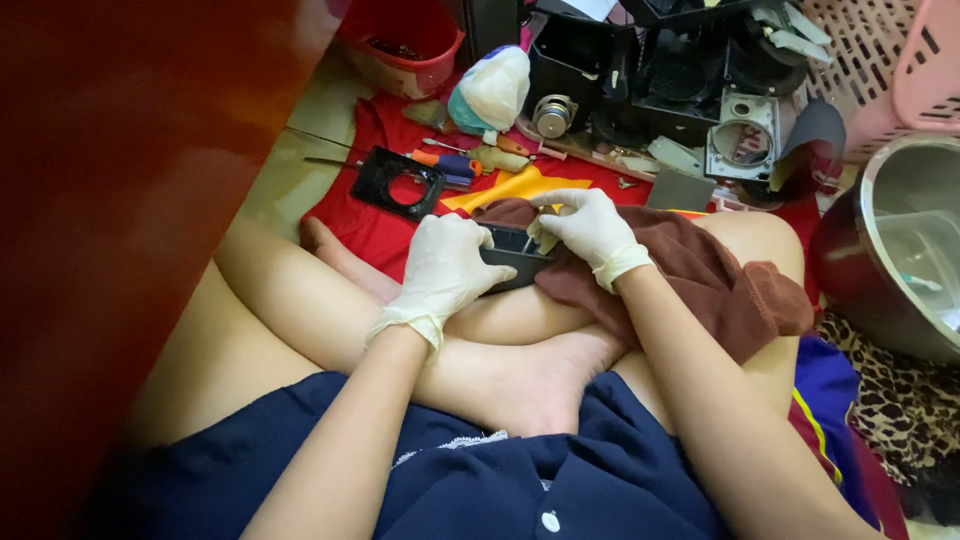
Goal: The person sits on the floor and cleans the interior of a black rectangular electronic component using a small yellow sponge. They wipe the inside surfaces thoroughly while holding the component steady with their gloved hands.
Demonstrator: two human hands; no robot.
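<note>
Red cloth on tiled floor; gloved left hand, right hand fingers grip black part.

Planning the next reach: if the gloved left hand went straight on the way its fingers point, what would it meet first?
Probably the gloved right hand, just past the small black flat part the left hand grips over the brown cloth; depth is unclear.

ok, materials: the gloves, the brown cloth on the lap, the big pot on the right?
Gloves on left hand and right hand: thin latex-like rubber, cream, matte, wrinkling at the wrists. Brown cloth: soft towel-like fabric, fuzzy, draping in folds. Pot: likely steel, shiny reflective inside.
</note>
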